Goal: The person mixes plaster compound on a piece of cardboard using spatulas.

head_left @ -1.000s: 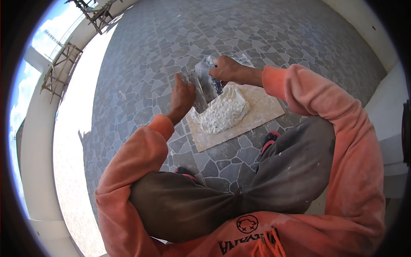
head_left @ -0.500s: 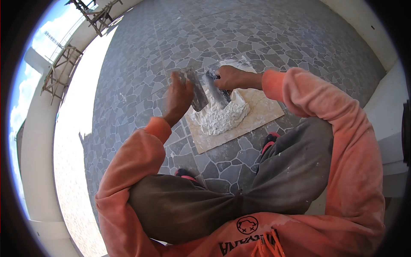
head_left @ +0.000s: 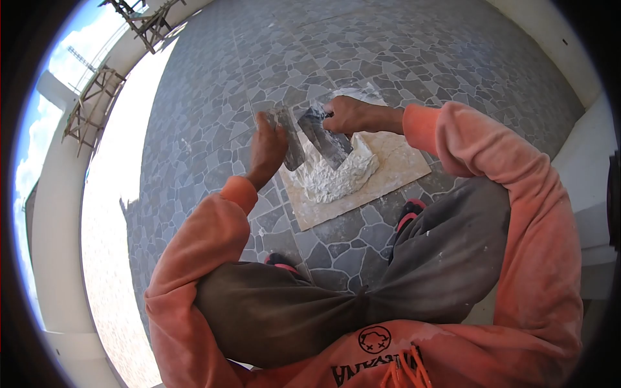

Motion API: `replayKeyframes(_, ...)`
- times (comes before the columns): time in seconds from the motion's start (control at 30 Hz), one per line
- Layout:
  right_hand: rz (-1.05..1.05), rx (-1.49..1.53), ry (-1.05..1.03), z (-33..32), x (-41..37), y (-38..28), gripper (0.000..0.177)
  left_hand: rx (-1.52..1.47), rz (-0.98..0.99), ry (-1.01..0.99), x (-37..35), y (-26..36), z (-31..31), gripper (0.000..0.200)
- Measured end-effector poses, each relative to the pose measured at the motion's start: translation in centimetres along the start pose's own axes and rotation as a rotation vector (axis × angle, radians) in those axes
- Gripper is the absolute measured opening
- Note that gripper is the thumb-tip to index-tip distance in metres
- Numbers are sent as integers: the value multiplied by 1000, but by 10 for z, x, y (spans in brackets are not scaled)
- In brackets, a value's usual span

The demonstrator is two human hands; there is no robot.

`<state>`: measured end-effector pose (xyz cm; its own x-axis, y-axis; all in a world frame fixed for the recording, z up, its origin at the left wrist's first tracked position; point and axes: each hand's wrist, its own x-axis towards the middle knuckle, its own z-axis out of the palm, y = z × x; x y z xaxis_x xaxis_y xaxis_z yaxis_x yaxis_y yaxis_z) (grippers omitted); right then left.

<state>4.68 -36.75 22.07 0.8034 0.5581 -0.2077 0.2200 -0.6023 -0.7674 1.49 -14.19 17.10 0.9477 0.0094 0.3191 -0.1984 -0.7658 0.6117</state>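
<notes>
My left hand (head_left: 268,145) is closed on a flat metal trowel (head_left: 292,145), which stands tilted at the left side of a white paste heap (head_left: 339,178). In my right hand (head_left: 348,116) is a second flat trowel (head_left: 328,143), its blade slanting down onto the heap and smeared with white. The two blades are close together, with a narrow gap between them. Beneath the paste lies a beige board (head_left: 394,174), dusted white at its far end.
Grey stone-patterned floor tiles (head_left: 207,129) surround the board. My knees and dark shoes (head_left: 409,212) are close to its near edge. A white wall (head_left: 543,39) stands at the right. Wooden trestles (head_left: 94,107) are at the far left, beyond a sunlit strip.
The right trowel has shifted slightly left and shows its blade more broadly. My left hand and its trowel have moved a little to the left.
</notes>
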Motion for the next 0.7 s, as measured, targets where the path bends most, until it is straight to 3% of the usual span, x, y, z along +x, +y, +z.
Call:
replayKeyframes(0.27, -2, -54, 67, -16, -3, 19, 27, 25, 95, 10, 1, -3, -10, 38)
replayKeyframes(0.7, -117, -172, 142, -5, 0, 5, 30, -18, 25, -2, 2, 4, -10, 37)
